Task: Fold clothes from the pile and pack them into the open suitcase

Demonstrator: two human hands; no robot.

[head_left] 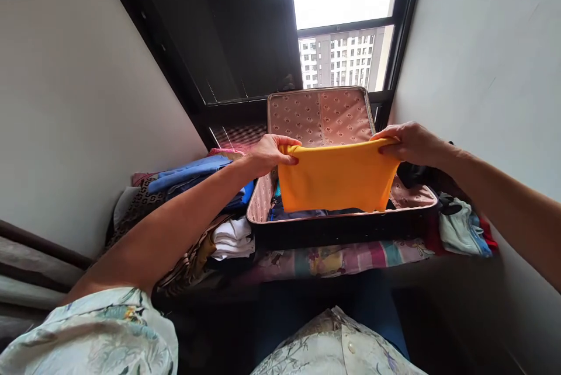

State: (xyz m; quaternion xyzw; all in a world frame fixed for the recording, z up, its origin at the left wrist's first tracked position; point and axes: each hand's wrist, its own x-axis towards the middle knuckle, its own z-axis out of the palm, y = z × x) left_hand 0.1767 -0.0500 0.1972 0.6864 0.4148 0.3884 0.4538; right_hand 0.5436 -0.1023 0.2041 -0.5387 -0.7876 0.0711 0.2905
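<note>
A yellow-orange folded cloth garment (337, 179) hangs stretched between my two hands, over the open suitcase (342, 220). My left hand (274, 152) pinches its upper left corner between thumb and fingers. At the upper right corner, my right hand (400, 141) grips it the same way. Its exact kind of clothing cannot be made out. Behind it stands the suitcase's raised lid (322, 112), lined in patterned pink fabric. Dark clothes (280, 211) show in the case below the cloth, which hides most of the contents.
Blue folded clothes (190, 173) are piled left of the suitcase, with folded white cloths (232, 239) nearer me. Light socks or small cloths (460, 226) lie at the right. A patterned sheet (324, 261) runs under the case. Walls flank both sides, and a window (344, 54) is behind.
</note>
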